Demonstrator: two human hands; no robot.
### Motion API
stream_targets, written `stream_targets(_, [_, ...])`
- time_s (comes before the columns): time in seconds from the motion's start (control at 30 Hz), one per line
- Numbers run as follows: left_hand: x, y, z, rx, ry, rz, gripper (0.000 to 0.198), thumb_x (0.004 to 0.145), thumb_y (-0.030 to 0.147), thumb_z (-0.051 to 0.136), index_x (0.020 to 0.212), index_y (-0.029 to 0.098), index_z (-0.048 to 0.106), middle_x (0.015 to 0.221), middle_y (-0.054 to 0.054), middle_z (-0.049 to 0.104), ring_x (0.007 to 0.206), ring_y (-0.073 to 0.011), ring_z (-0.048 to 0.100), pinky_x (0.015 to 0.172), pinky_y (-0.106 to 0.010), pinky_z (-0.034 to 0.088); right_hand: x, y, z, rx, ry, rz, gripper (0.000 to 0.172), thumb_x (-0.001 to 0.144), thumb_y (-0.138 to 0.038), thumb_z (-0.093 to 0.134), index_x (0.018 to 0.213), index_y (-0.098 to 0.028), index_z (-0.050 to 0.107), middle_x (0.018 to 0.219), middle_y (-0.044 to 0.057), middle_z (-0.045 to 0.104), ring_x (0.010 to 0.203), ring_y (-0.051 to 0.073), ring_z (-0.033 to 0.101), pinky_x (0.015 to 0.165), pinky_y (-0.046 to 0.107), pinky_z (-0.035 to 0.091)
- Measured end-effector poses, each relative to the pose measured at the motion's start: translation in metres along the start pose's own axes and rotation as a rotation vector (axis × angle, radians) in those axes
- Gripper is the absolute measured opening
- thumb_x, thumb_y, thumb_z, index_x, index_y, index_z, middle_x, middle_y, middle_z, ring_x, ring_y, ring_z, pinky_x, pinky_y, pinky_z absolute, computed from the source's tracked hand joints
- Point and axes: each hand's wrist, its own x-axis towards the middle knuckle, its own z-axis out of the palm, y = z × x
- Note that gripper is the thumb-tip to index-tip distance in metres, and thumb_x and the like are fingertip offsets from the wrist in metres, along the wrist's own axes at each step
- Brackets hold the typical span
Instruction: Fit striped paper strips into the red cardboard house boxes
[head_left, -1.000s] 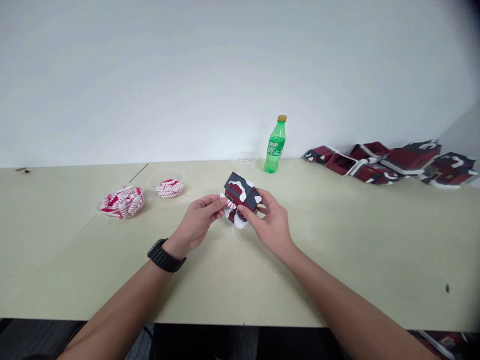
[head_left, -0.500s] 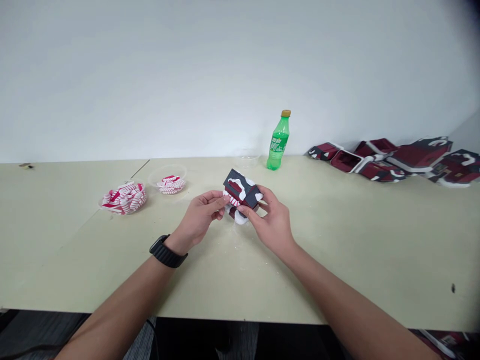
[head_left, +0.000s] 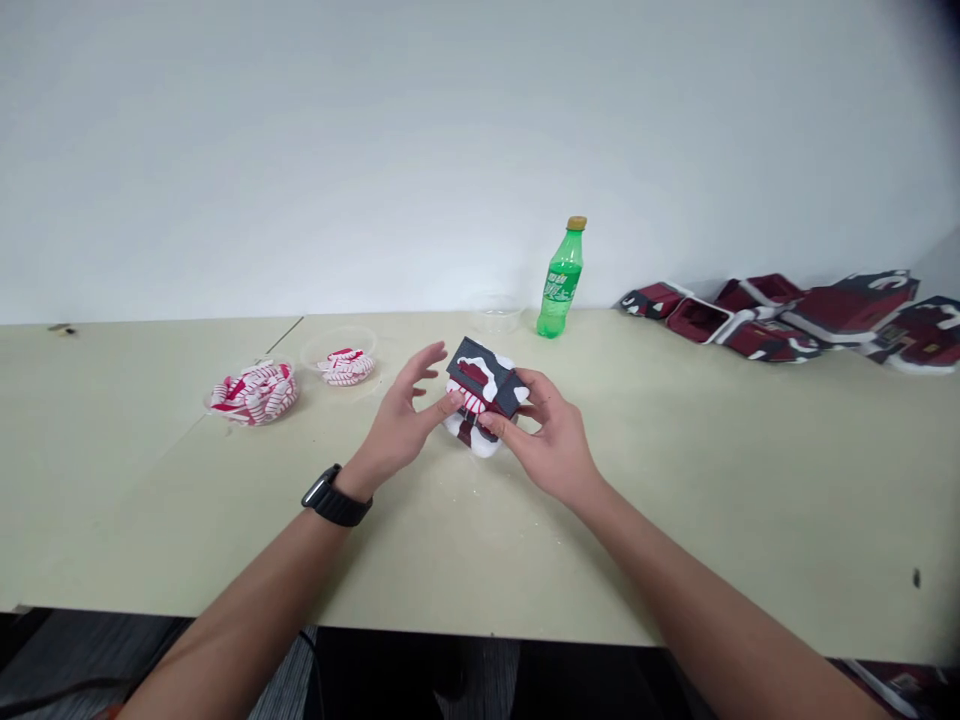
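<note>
A small toy house [head_left: 506,385] with a dark grey roof, white snow-like patches and dark red walls is tilted above the middle of the table. My right hand [head_left: 555,440] grips its right side, thumb in front and fingers behind. A red-and-white striped piece [head_left: 471,402] lies along the lower edge of the roof. My left hand [head_left: 401,420] is open, its fingers spread upward and apart from the house, with the thumb tip at the striped piece. A black watch [head_left: 335,497] is on the left wrist.
Left of my hands, a clear bowl [head_left: 212,403] and a clear shallow dish [head_left: 309,352] hold red-and-white striped pieces. A clear container [head_left: 495,318] and a green bottle [head_left: 559,285] stand near the wall. Several dark red and grey houses [head_left: 847,305] lie piled at the right.
My left fingers have opened and lifted away from the house, leaving only the thumb at the striped piece. My right hand keeps its grip. The view has shifted slightly.
</note>
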Motion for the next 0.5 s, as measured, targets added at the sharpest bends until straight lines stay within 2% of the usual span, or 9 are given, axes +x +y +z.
stream_targets(0.07, [0.000, 0.002, -0.003, -0.022, -0.173, 0.014, 0.061, 0.089, 0.050, 0.078, 0.143, 0.024, 0.062, 0.143, -0.011, 0.066, 0.128, -0.0267, 0.061, 0.099, -0.035, 0.050, 0.000, -0.003, 0.000, 0.043, -0.051, 0.028, 0.052, 0.080, -0.051, 0.086, 0.122, -0.025, 0.066, 0.117, 0.006, 0.077, 0.101, 0.025, 0.073, 0.092, 0.042, 0.062])
stream_targets(0.13, [-0.001, 0.003, -0.003, -0.089, -0.288, -0.027, 0.060, 0.092, 0.053, 0.074, 0.142, 0.021, 0.063, 0.134, -0.013, 0.071, 0.121, -0.0287, 0.066, 0.095, -0.037, 0.054, -0.001, -0.006, 0.001, 0.065, -0.071, 0.079, 0.054, 0.077, -0.053, 0.088, 0.118, -0.025, 0.067, 0.111, 0.005, 0.078, 0.094, 0.024, 0.073, 0.086, 0.040, 0.063])
stream_targets(0.27, [-0.008, 0.003, 0.001, -0.183, -0.291, -0.045, 0.061, 0.086, 0.051, 0.081, 0.136, 0.020, 0.063, 0.127, -0.013, 0.073, 0.110, -0.0262, 0.070, 0.088, -0.034, 0.057, -0.004, -0.010, 0.002, 0.130, -0.090, 0.120, 0.050, 0.077, -0.055, 0.087, 0.112, -0.024, 0.068, 0.105, 0.005, 0.078, 0.089, 0.023, 0.074, 0.082, 0.039, 0.063])
stream_targets(0.5, [-0.014, 0.019, -0.001, -0.131, -0.282, 0.035, 0.056, 0.081, 0.046, 0.088, 0.126, 0.020, 0.066, 0.124, -0.013, 0.072, 0.111, -0.0254, 0.069, 0.097, -0.037, 0.054, -0.006, -0.017, -0.008, 0.209, -0.180, 0.137, 0.048, 0.077, -0.053, 0.088, 0.109, -0.024, 0.068, 0.102, 0.005, 0.078, 0.086, 0.023, 0.073, 0.077, 0.037, 0.063])
